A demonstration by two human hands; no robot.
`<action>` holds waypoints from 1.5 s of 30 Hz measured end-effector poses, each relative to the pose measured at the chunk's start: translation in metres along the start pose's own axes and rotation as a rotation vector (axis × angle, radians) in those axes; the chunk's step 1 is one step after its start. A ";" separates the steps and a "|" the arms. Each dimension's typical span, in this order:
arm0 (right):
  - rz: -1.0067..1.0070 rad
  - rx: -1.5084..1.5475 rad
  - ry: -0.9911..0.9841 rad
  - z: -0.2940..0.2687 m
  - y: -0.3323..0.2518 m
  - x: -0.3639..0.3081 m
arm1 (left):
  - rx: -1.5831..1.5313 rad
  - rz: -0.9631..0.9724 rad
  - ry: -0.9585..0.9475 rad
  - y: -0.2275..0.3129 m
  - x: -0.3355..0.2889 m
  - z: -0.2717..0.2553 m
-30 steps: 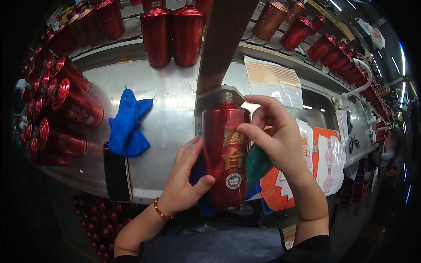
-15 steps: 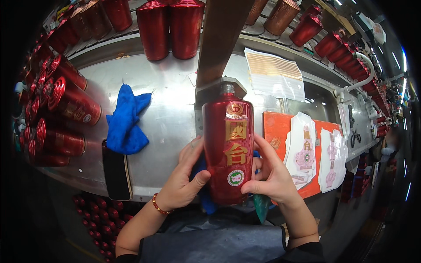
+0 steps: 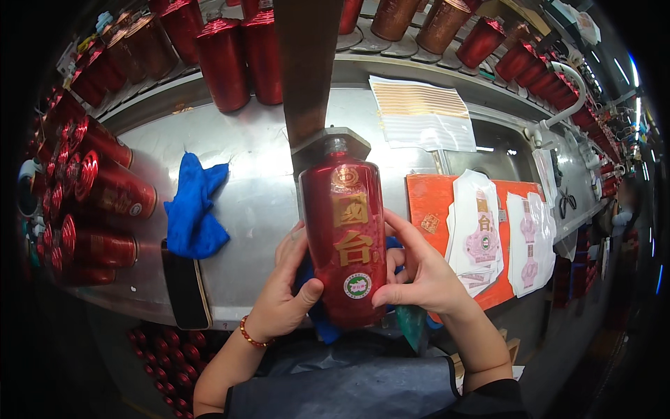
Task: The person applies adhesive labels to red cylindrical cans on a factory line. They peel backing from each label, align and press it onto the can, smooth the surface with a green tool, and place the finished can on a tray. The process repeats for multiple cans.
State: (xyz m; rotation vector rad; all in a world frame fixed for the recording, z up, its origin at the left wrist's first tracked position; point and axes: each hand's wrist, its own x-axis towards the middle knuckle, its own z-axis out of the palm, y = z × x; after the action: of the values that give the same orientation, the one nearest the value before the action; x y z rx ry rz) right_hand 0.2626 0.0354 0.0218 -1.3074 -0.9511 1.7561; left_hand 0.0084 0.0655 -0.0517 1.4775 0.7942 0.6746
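A glossy red liquor bottle (image 3: 347, 237) with gold lettering and a round green-and-white seal stands before me, neck away from me. My left hand (image 3: 285, 283) wraps its left side, fingers partly behind the glass and thumb at the edge. On the other side my right hand (image 3: 424, 274) grips it, thumb tip on the front near the seal and fingers curled behind. Some blue cloth shows behind the bottle, between the hands. Below my right hand hangs a green, pointed piece of material (image 3: 412, 327), its kind unclear. A blue cloth (image 3: 197, 206) lies on the metal table to the left.
Several red bottles (image 3: 115, 185) lie stacked at the left of the metal table (image 3: 258, 140). A dark phone (image 3: 185, 290) rests by its front edge. Paper labels (image 3: 476, 234) lie on an orange board (image 3: 427, 199), near a sink (image 3: 513, 164). A post (image 3: 307, 70) rises beyond the bottle.
The view has shifted slightly, so the bottle and both hands appear a little farther left. The grip of both hands on the bottle looks the same.
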 end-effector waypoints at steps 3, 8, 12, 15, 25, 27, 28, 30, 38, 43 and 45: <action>-0.005 -0.008 -0.013 -0.001 0.001 0.001 | -0.010 -0.010 0.002 0.000 0.000 -0.002; -0.003 -0.017 -0.024 0.001 0.000 0.004 | -0.006 -0.020 -0.020 0.000 -0.001 -0.008; -0.021 -0.027 -0.032 0.000 0.000 0.005 | 0.007 0.003 -0.042 -0.001 0.000 -0.011; -0.035 0.028 -0.038 -0.004 -0.003 0.009 | -0.138 -0.005 0.070 -0.009 0.006 -0.010; -0.069 -0.234 0.021 -0.008 -0.045 0.062 | -0.352 -0.130 0.364 0.055 0.084 -0.006; -0.077 -0.277 0.019 -0.007 -0.045 0.067 | -0.252 -0.100 0.382 0.049 0.087 -0.006; -0.074 -0.257 0.016 -0.007 -0.046 0.068 | -0.268 -0.094 0.384 0.050 0.088 -0.006; -0.062 -0.213 0.013 -0.005 -0.045 0.069 | -0.301 -0.088 0.383 0.051 0.089 -0.007; -0.018 -0.119 -0.017 -0.008 -0.051 0.070 | -0.521 -0.078 0.368 0.051 0.088 -0.009; 0.011 -0.231 -0.008 -0.005 -0.059 0.074 | -0.603 -0.120 0.318 0.052 0.081 -0.014; 0.014 -0.271 -0.003 -0.003 -0.059 0.075 | -0.597 -0.091 0.328 0.046 0.081 -0.011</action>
State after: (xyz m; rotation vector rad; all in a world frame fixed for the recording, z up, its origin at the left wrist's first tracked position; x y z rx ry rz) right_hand 0.2568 0.1291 0.0416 -1.4820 -1.2173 1.6821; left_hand 0.0507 0.1379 -0.0095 0.7955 0.8090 0.9976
